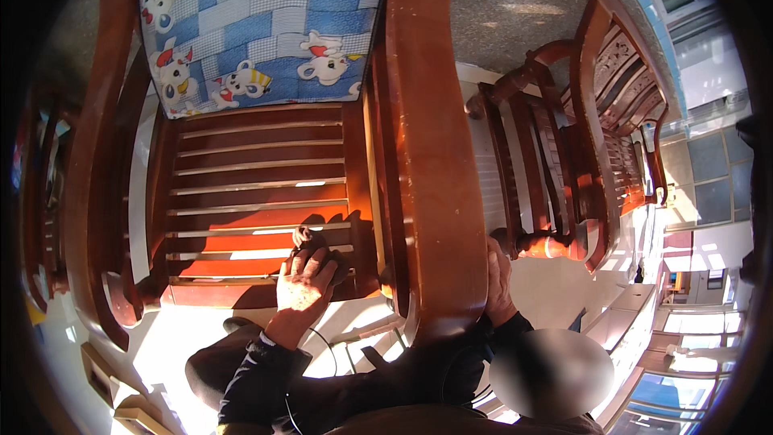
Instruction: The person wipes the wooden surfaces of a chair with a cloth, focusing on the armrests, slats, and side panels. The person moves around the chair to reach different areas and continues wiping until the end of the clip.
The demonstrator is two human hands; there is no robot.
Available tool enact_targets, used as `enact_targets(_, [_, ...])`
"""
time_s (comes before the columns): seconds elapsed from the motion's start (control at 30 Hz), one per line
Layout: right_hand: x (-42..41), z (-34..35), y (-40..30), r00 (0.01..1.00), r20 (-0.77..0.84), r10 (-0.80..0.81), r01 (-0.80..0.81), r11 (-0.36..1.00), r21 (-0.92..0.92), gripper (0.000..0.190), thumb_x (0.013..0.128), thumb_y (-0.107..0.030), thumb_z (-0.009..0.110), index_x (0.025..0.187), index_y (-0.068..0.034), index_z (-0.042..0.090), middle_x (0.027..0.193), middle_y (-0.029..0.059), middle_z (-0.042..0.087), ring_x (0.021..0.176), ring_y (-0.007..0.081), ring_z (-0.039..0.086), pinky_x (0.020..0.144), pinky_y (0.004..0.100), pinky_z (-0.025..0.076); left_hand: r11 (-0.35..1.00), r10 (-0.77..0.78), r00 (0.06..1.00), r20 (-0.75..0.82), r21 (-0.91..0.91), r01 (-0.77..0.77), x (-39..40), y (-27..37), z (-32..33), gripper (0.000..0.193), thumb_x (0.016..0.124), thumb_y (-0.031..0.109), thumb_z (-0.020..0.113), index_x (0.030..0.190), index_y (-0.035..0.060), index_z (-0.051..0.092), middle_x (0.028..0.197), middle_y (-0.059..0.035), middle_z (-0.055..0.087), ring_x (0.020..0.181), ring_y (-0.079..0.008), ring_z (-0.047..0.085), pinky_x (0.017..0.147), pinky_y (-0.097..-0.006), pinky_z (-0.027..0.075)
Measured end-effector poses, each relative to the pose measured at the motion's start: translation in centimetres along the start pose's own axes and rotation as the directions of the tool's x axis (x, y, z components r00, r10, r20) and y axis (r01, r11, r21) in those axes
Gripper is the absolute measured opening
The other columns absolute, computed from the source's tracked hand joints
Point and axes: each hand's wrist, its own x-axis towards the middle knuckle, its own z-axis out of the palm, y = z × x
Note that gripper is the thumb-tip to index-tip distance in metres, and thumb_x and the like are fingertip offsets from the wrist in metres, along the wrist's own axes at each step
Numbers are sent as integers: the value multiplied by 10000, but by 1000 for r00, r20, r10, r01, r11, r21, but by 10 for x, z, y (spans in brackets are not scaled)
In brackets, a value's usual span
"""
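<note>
My left hand (305,284) presses a dark crumpled cloth (309,239) against the front slats of a wooden chair seat (259,166). Sunlight falls across that hand and the slats around it. My right hand (500,281) is at the outer edge of the chair's broad wooden armrest (444,193), with its fingers curled against the side and partly hidden. A blue patchwork-print cushion (259,24) with cartoon animals covers the rear part of the chair.
The opposite armrest (90,193) bounds the seat on the left. A matching wooden bench with a carved back (628,78) stands to the right. Below my left forearm a thin dark cable (329,344) hangs. Wooden frames (99,371) are on the sunlit floor at lower left.
</note>
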Motion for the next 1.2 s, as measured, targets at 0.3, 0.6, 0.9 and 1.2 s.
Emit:
enact_targets(0.3, [-9,-5,25,997,-59,56,-51,996,79,640,1174,-507,328,1366,10,652,1256,118,704,1129,221,666,989,364,527,1000,2,1000,22,-27,-1,-12,-33,-29,500,784,221,799,1277,206,716,1410,-34,625,1333,-333,569,1102,-520,485])
enact_targets(0.6, [6,1,28,995,-83,-55,63,994,90,636,1165,-535,340,1304,-4,660,1133,86,720,1005,201,683,865,348,571,958,-274,958,-90,62,280,-46,-83,-66,471,815,204,846,1268,171,724,1316,-22,634,1291,-304,588,1059,-472,513])
enact_targets(0.9, [10,-2,45,977,-141,-158,135,978,-160,587,1170,-468,313,1256,-4,662,1092,122,721,960,243,680,877,388,560,820,-543,836,-74,169,547,-64,-120,-88,457,904,218,811,1344,155,703,1416,-68,613,1322,-331,576,1091,-489,504])
enact_targets(1.2, [-12,-13,66,986,-151,73,-58,994,95,578,1173,-479,325,1348,-8,612,1199,124,697,1054,245,671,941,388,555,856,-414,903,-118,288,430,-64,-126,-82,347,969,223,703,1308,151,705,1377,-104,650,1247,-315,631,1046,-455,522])
